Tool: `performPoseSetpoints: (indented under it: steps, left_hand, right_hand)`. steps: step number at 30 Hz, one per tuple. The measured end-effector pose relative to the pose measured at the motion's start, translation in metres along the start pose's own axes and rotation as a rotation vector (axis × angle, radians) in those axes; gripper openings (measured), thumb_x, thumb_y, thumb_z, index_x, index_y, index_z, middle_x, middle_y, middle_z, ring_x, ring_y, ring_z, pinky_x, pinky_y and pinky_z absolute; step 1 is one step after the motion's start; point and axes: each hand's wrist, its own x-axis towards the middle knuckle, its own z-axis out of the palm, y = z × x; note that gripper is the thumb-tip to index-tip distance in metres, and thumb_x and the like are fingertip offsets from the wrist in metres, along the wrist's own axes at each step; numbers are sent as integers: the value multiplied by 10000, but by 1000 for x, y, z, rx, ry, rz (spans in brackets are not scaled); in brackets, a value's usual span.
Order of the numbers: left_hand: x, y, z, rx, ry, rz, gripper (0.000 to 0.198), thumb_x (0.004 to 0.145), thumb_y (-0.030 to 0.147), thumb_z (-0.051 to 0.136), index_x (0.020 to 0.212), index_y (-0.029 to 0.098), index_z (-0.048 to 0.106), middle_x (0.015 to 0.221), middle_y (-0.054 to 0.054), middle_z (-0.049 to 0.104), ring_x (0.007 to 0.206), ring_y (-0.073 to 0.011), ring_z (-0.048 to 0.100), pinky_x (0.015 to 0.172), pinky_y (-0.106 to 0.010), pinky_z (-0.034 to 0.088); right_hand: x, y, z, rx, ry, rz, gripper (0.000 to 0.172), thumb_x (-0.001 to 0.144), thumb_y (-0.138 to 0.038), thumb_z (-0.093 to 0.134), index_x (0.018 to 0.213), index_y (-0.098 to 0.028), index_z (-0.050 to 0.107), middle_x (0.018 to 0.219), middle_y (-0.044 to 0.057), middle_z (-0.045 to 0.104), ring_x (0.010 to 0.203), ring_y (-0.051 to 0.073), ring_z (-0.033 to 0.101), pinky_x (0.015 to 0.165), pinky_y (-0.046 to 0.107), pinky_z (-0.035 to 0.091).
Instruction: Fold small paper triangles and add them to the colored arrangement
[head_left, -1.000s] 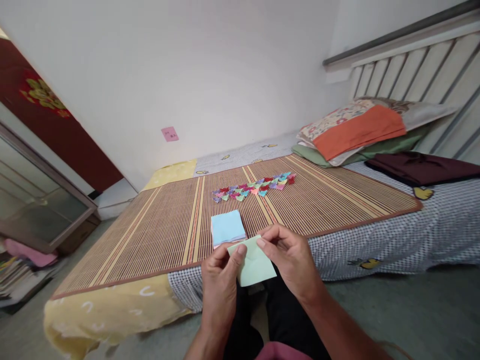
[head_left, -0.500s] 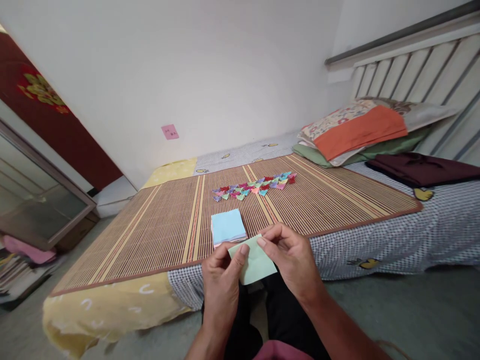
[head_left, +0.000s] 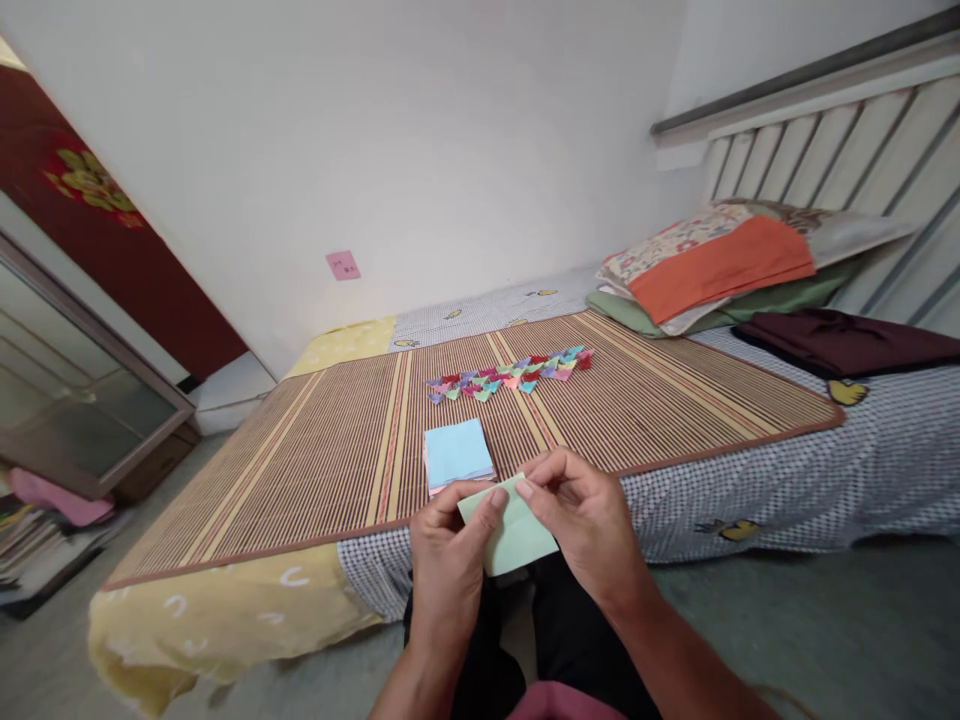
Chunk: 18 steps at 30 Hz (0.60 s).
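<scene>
- Green paper, one piece: held up in front of the bed, over the person's legs; whether it is doubled cannot be told.
- Left hand: pinching the paper's left part, thumb on the near face, fingers mostly hidden behind.
- Right hand: pinching the upper right edge between thumb and fingers, close to the left thumb.
- Paper stack, blue sheet on top: on the mat, just beyond the left hand; lower sheets poke out unevenly.
- Small folded papers, many colours: set close together in a band farther back on the mat.
- Pillows and dark cloth: right side of the bed, well apart from the hands.
- Risk, skewing: if either thumb slides, the edge would likely shift and any crease set there run crooked.
- Risk, tearing: hands pulling apart could rip the thin sheet at the pinched edge.
- Risk, dropping: with nothing directly beneath but legs and floor, a loosened pinch could lose it.
- Risk, scattering: left knuckles brushing the loose stack could spread its sheets.
</scene>
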Motion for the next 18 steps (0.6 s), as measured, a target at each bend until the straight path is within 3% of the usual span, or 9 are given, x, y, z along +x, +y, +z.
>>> performPoseSetpoints:
  steps: [5,10,13,18]
  left_hand:
    - [0,2,1,30,17,-3,298,718,416,853,762,147,732,657,-13,664,566,-129,579,531,-228,486]
    - [-3,4,2,76,39,34,311,715,428,850,729,147,717,630,-10,652,540,-125,561,504,-221,466]
    - [-2,3,2,106,48,53,320,724,437,843,726,143,717,636,-19,656,558,-130,565,516,-223,465]
    - [-1,-2,1,126,26,55,332,745,453,830,729,141,716,631,-16,639,574,-130,547,537,-232,463]
  right_hand:
    - [-1,2,1,11,-4,6,147,854,-272,739,788,-212,623,868,30,690,774,165,656,698,274,532]
    - [3,-1,-2,10,-104,119,202,858,-332,752,1007,-217,677,860,23,706,782,172,665,703,276,531]
    - [4,-6,-3,-22,-206,131,176,897,-369,711,859,-198,703,770,12,683,712,152,624,644,252,496]
    - [2,-6,0,-94,-149,51,238,949,-364,638,783,-195,653,719,-12,620,663,132,564,601,236,451]
